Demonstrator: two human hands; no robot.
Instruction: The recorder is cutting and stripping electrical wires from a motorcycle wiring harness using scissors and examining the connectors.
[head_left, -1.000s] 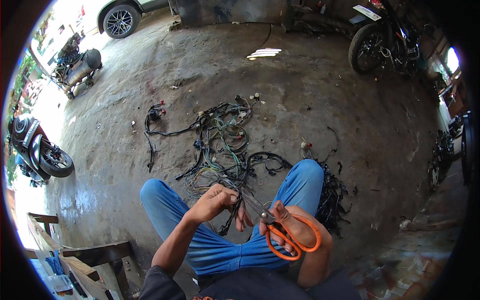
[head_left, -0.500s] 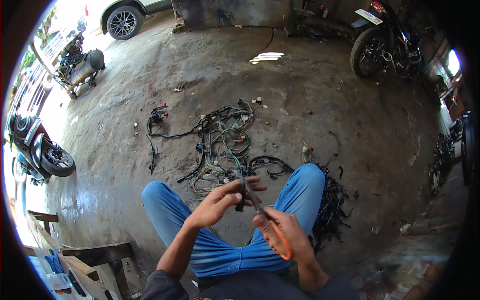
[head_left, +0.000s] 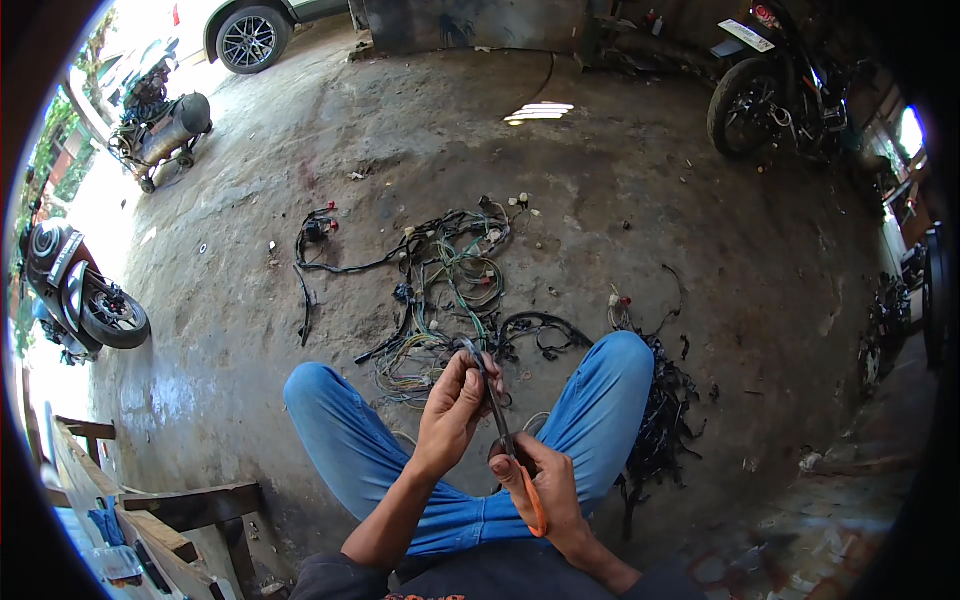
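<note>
Between the denim knees (head_left: 621,362), right hand (head_left: 545,475) closed on orange-handled scissors (head_left: 503,424), slim metal blades reaching the left hand's (head_left: 455,405) curled fingers; cannot tell whether those pinch anything. Good practice, I'd judge: fingertips off the edges, short controlled strokes. Wiring harness (head_left: 464,264) beyond, on rough, stained concrete floor (head_left: 780,300): limp coloured loops, black-wrapped lengths, blocky connectors (head_left: 493,236). Crinkled black scraps (head_left: 668,402) beside right knee.

We count two hands, one left hand (head_left: 450,412) and one right hand (head_left: 543,478), with one pair of scissors (head_left: 535,505) in the right. Ahead of them we see one tangle of wiring (head_left: 447,283); right of the right hand, one heap of black scraps (head_left: 672,408). Well beyond both hands we find two motorcycles (head_left: 108,312), one car (head_left: 250,40) and one compressor (head_left: 165,132).
</note>
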